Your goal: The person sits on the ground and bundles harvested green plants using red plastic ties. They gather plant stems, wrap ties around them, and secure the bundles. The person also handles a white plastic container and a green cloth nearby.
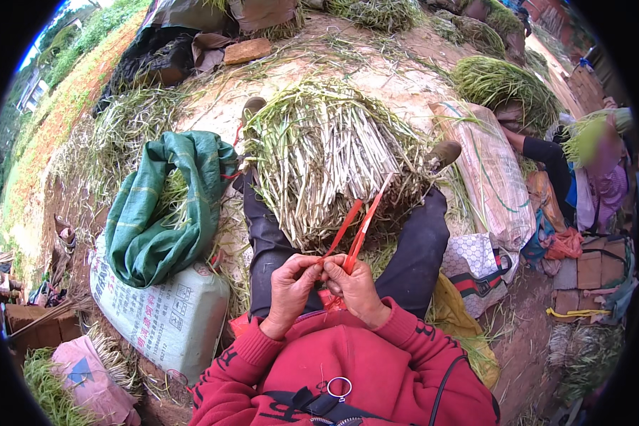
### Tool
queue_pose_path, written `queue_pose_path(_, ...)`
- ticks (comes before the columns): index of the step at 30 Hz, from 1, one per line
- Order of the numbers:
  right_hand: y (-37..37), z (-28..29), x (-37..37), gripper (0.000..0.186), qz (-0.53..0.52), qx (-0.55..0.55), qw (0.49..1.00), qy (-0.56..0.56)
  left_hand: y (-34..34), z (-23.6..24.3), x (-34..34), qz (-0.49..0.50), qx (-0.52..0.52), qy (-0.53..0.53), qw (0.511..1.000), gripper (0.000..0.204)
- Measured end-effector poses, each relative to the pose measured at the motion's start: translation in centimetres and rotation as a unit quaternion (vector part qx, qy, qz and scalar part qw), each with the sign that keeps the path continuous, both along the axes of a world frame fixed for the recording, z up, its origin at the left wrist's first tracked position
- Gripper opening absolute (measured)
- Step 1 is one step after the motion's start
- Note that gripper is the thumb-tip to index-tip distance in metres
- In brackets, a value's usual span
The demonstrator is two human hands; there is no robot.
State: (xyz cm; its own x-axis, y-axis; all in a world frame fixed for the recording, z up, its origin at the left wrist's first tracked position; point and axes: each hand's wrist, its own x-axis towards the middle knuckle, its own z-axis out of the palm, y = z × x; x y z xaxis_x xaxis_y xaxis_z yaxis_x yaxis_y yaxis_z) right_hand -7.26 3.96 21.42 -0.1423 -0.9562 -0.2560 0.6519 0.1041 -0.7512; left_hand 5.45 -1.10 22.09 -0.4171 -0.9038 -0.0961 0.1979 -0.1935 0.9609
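Observation:
A red plastic strip (362, 228) runs up from my fingers, its two ends standing loose in the air. My left hand (290, 284) pinches it from one side. Against it, fingertips nearly touching, my right hand (358, 285) is closed on the same strip. Whether a knot sits between the fingers is hidden. Between my outstretched legs lies a big pile of cut stalks (334, 160), pale whitish stems toward me and green leafy tops pointing away. More red plastic (331, 301) shows in my lap below the hands.
Left of my legs, a rolled-open green woven sack (149, 234) rests by a stuffed white printed sack (160, 312). To the right are a long pale sack (486, 170), a patterned bag (476, 270) and a yellow sack (451, 319). Another person (596, 163) sits at far right near green bundles (504, 82).

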Motion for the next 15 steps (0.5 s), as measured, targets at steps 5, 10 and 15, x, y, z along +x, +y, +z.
queue_pose_path(5, 0.0, 1.1, -0.6, 0.01, 0.029, 0.021, 0.998, -0.043, -0.6, 1.5, -0.2, -0.023, 0.041, 0.012, 0.999, 0.01)
queue_pose_path(10, 0.2, 7.0, -2.5, 0.01, 0.031, -0.073, 0.992, -0.1, -3.0, 9.5, -1.4, -0.155, -0.044, -0.005, 0.987, 0.011)
queue_pose_path(15, 2.1, 14.2, -3.3, 0.009, 0.057, -0.346, 0.935, 0.051, -2.3, 17.7, -1.8, -0.201, -0.404, 0.079, 0.889, 0.011)
